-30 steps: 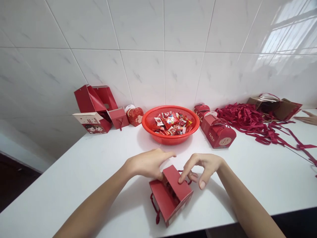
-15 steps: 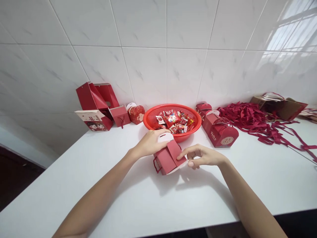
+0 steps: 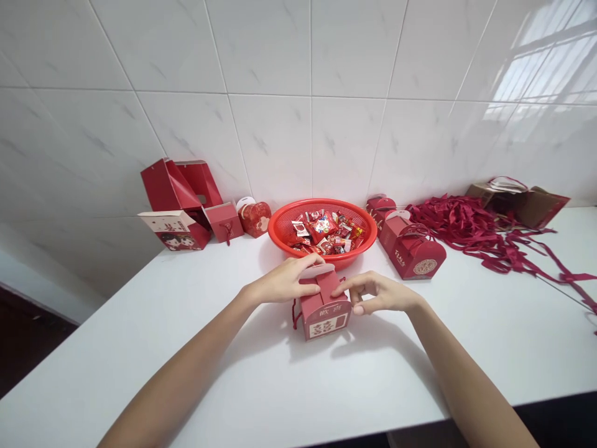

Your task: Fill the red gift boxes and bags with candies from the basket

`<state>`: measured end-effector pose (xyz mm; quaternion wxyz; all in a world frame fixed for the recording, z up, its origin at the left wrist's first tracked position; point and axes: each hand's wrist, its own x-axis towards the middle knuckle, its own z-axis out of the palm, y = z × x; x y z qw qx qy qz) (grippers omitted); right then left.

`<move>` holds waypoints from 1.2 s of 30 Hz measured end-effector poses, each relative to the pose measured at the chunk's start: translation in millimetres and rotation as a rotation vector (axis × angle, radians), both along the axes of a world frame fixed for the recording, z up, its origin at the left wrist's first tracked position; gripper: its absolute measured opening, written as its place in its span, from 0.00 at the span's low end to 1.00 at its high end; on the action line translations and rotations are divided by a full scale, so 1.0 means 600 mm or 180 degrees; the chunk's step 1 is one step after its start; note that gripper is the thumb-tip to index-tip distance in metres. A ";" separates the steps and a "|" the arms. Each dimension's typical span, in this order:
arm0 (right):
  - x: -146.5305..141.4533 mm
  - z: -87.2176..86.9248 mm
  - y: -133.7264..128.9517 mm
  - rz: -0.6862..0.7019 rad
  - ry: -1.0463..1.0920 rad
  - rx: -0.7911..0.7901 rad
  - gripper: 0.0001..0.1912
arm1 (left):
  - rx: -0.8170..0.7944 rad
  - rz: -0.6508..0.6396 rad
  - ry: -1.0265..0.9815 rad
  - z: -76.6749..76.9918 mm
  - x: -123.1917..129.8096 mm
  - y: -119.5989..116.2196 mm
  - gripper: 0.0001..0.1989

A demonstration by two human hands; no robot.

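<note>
A small red candy box [image 3: 327,311] stands upright on the white table, its end panel with a white label and Chinese characters facing me. My left hand [image 3: 285,281] is closed on the box's far left side, thumb across the top and fingers behind the pale, rounded far flap. At the right side, my right hand [image 3: 379,292] has its index finger on the top flap and its thumb by the near panel's edge, other fingers curled. A dark red cord hangs at the box's left side. Just behind is a red plastic basket [image 3: 276,231] of wrapped candies [image 3: 323,228].
Red gift boxes [image 3: 413,249] stand right of the basket. Beyond them lie a heap of dark red ribbons [image 3: 454,218] and an open brown box [image 3: 536,205]. More red boxes [image 3: 180,193] stand left, against the tiled wall [image 3: 265,143]. The table's front edge [image 3: 373,429] is near me.
The box has tipped from leaning back to standing upright, so its labelled end panel now faces me. My left thumb has moved onto its top; my right hand stays at its right side.
</note>
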<state>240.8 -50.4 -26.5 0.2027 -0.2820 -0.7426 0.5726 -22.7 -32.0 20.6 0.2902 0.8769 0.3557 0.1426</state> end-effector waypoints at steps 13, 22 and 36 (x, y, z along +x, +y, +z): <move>-0.013 -0.008 0.006 -0.1004 -0.0133 0.0593 0.27 | -0.0725 -0.0375 0.0283 0.022 -0.005 -0.007 0.23; -0.014 -0.011 0.008 -0.0790 -0.0486 0.0701 0.23 | -0.1148 -0.0282 0.0687 0.029 -0.012 -0.015 0.26; -0.040 0.057 -0.063 -0.1719 0.1238 0.0261 0.17 | -0.0487 0.0085 0.0006 0.012 0.015 -0.010 0.19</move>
